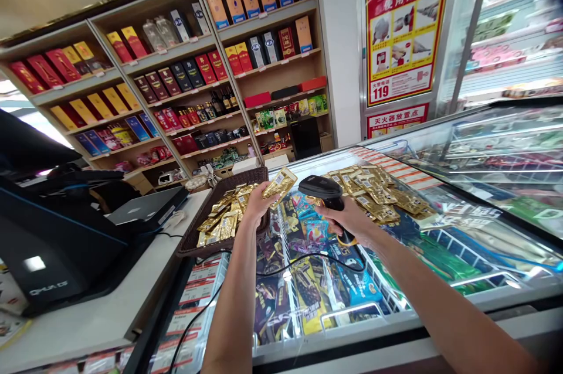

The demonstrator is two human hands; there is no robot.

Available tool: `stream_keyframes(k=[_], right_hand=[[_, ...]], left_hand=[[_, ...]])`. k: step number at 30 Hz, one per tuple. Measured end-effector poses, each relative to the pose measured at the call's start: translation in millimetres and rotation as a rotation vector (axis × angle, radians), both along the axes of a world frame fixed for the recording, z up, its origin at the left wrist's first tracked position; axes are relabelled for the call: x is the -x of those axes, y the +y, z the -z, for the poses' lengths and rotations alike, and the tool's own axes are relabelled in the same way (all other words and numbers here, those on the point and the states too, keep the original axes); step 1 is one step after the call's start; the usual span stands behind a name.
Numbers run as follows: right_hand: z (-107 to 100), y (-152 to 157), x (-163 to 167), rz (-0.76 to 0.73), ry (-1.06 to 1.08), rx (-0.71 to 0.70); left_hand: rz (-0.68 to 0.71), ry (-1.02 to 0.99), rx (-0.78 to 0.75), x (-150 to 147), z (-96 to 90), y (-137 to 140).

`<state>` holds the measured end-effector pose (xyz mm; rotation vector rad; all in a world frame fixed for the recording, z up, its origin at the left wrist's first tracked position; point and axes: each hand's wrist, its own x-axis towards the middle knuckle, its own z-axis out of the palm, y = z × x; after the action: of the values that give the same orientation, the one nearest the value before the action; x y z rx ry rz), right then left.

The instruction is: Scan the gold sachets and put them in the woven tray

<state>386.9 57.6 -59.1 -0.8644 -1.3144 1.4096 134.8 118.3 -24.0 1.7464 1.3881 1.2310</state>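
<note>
My left hand is closed on a gold foil packet, raised above the right rim of a brown woven basket. Inside that basket lie several more gold packets. Facing it, my right hand grips a black barcode scanner by its handle, the head turned toward the packet. A black cable loops down from the scanner and runs left. Beyond my right hand, a pile of gold packets rests on the glass freezer top.
Under the glass, the freezer holds colourful packs in white wire baskets. At left a black checkout machine stands on a white counter. Shelves of boxed goods line the back wall, beside a red fire-hydrant poster.
</note>
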Motion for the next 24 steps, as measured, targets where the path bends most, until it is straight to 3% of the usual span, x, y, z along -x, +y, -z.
stream_keyframes(k=[18,24], right_hand=[[-1,-3,0,-0.009,-0.008,0.021],[0,-4,-1,0.013,-0.009,0.056]], left_hand=[[-0.037,-0.006,0.003,-3,7.6,1],[-0.247,-0.029,0.035,15,14.4,5]])
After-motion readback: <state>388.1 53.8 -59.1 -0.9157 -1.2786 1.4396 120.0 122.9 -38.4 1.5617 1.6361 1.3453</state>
